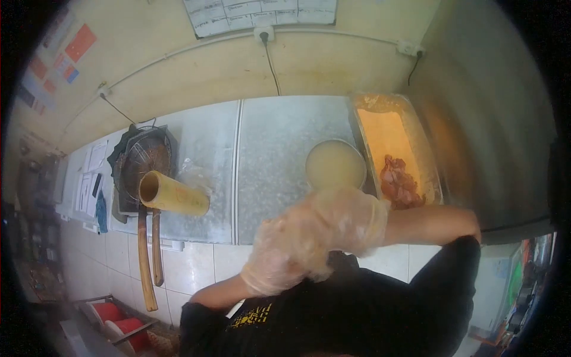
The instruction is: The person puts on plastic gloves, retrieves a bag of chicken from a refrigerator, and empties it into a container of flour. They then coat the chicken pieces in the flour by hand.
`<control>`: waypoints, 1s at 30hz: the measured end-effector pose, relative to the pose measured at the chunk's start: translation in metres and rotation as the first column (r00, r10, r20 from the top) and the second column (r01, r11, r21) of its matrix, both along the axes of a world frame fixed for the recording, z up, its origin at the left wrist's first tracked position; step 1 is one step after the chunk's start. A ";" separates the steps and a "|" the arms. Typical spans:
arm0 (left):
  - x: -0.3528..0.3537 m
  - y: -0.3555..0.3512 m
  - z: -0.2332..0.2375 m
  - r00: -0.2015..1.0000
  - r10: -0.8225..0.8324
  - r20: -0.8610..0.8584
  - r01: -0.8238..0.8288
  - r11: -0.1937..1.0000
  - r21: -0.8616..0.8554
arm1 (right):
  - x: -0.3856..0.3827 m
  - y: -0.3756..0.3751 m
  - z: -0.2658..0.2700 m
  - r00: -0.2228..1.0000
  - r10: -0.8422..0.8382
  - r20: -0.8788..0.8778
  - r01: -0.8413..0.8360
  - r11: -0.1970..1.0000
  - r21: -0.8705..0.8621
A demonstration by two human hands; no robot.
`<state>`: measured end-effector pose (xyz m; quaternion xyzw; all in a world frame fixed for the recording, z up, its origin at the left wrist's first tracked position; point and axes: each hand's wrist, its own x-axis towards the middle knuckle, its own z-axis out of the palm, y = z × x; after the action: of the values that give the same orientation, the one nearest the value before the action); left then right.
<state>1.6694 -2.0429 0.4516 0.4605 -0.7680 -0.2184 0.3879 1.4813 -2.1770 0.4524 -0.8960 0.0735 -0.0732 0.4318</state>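
Note:
Both of my hands wear clear plastic gloves and meet in front of my chest, near the counter's front edge. My left hand [288, 253] is on the left, touching my right hand [351, 220]; the fingers of both are blurred by motion and loose plastic. Just beyond my right hand stands a round bowl [335, 163] of cloudy, pale liquid. To its right, a long metal tray [437, 172] holds orange-tan powder [383, 134], with raw reddish meat [399, 181] lying at its near end.
On the left of the metallic counter [273, 131], wire strainers [146, 157] rest on a dark container, their wooden handles [146, 262] jutting past the front edge. A yellowish cylinder [178, 195] lies beside them. A metal panel [488, 119] rises at right.

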 end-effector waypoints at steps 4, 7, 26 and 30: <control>0.021 0.016 -0.012 0.965 -0.234 0.115 0.243 0.968 -0.066 | 0.008 0.011 0.078 0.866 0.275 -0.418 -0.179 0.951 0.253; 0.018 0.017 -0.003 0.965 -0.212 0.154 0.243 0.944 -0.225 | -0.016 0.013 0.057 0.805 0.359 -0.472 -0.318 0.933 0.167; 0.016 0.014 -0.103 0.544 0.512 -0.665 0.286 0.632 0.720 | 0.028 -0.014 0.049 0.806 -0.564 -0.183 0.513 0.508 0.692; -0.022 -0.052 -0.078 0.118 0.554 -0.824 0.857 0.362 0.367 | 0.005 -0.029 0.079 0.759 -0.646 0.079 0.459 0.618 0.638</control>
<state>1.6470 -2.0952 0.3732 0.1922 -0.0910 -0.8859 0.4123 1.4867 -2.2056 0.5318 -0.6280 0.3011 -0.3136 0.6454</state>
